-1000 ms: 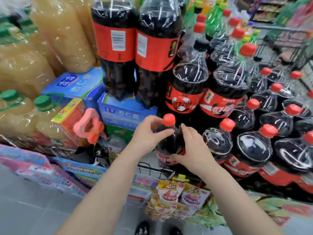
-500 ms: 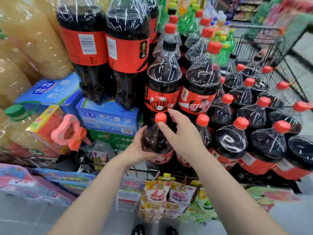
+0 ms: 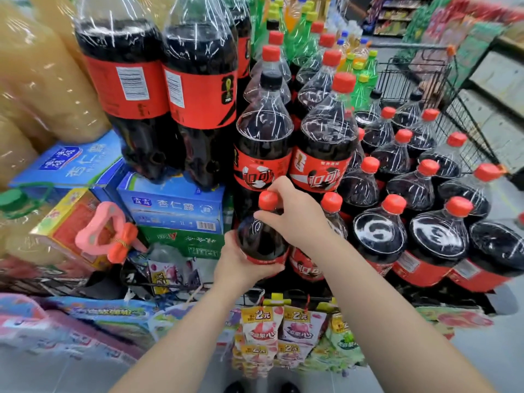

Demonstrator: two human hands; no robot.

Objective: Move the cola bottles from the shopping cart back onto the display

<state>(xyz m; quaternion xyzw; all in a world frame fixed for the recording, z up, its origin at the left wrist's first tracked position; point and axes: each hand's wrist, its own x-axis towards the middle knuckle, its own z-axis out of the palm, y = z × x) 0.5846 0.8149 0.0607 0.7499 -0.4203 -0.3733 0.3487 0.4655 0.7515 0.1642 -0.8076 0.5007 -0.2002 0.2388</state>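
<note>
Broadly, the rows of cola bottles (image 3: 436, 239) fill the right half of the view, standing upright with red caps, packed shoulder to shoulder and stepping up toward taller bottles behind. Beyond them, at the upper right, stands the wire shopping cart (image 3: 467, 131). To the left, a shrink-wrapped pack of two big cola bottles (image 3: 158, 89) rests on blue cartons (image 3: 170, 202). At the front left corner of the rows, one cola bottle (image 3: 261, 239) stands upright in both hands, just beside its neighbours and in front of the two tall labelled bottles. The left hand (image 3: 238, 265) cups its lower body at the red label, fingers wrapped round it. The right hand (image 3: 295, 219) grips the neck, with thumb and fingers curled just below the red cap (image 3: 268, 199).
</note>
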